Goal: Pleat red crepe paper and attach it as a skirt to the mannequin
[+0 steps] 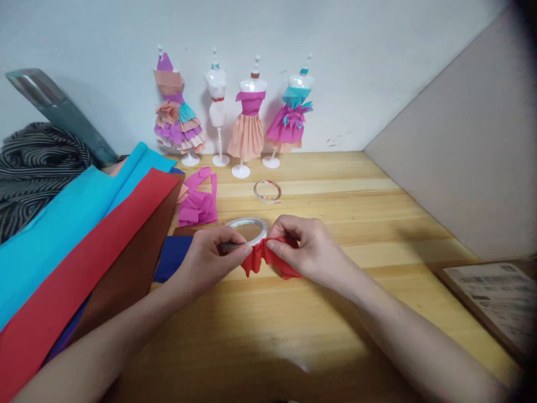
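Between my hands is a red crepe paper strip (pixel 254 261), gathered into small folds along its upper edge. My left hand (pixel 213 254) pinches it and a roll of tape (pixel 247 221) at the roll's near rim. My right hand (pixel 304 243) pinches the strip's other part, with a loose red end hanging below the fingers. The strip's top edge meets the tape roll; whether it is stuck there I cannot tell. Behind the hands lies a thin ring (pixel 267 191), perhaps a nearly used-up tape roll.
Several small dress-form mannequins stand along the wall, one nearly bare (pixel 217 112). Pink paper scraps (pixel 197 204) and a dark blue sheet (pixel 170 257) lie left of my hands. Red (pixel 96 252), turquoise and brown sheets pile further left. A labelled cardboard box (pixel 490 296) sits right.
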A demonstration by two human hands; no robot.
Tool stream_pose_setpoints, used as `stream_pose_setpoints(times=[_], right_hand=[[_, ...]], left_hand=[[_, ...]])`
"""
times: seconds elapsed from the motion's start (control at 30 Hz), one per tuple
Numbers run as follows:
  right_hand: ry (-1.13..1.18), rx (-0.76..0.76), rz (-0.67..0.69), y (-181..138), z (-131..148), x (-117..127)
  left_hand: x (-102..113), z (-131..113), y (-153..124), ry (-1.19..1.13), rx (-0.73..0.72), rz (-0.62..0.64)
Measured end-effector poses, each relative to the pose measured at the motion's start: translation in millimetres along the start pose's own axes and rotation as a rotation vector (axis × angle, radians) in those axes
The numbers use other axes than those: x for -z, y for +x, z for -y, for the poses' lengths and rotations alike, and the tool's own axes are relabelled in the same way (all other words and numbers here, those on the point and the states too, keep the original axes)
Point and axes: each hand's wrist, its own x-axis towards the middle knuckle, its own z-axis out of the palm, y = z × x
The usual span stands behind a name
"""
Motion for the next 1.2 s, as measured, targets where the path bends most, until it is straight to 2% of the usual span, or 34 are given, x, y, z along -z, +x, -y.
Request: stream_pose_setpoints(times=[0.43, 0.63, 0.8, 0.93, 1.07, 1.2], right_hand=[[0.018, -0.005, 0.018, -0.5, 1.4, 1.4], [0.134, -0.084, 0.036, 3.9, -4.4, 2.3], [0.299, -0.172, 0.139, 14.9, -16.6, 3.2], [0.320, -0.165, 0.248, 15.2, -12.9, 10.7], [0.326, -0.102, 0.329, 11.1, -5.7, 25.2], [0.309, -0.086, 0.320, 8.8, -6.0, 32.5]], left_hand=[[-1.4, -0.3, -0.1, 0.002, -0.003, 0.016], [0.3, 3.0, -2.4, 0.097, -0.105, 0.073], [3.6, 4.8, -0.7, 0.150, -0.195, 0.135], [9.0, 7.9, 5.4, 0.018, -0.097, 0.216], [13.7, 9.1, 7.9, -0.175, 0.030, 0.232], [15.7, 8.7, 5.9, -0.276, 0.094, 0.241]])
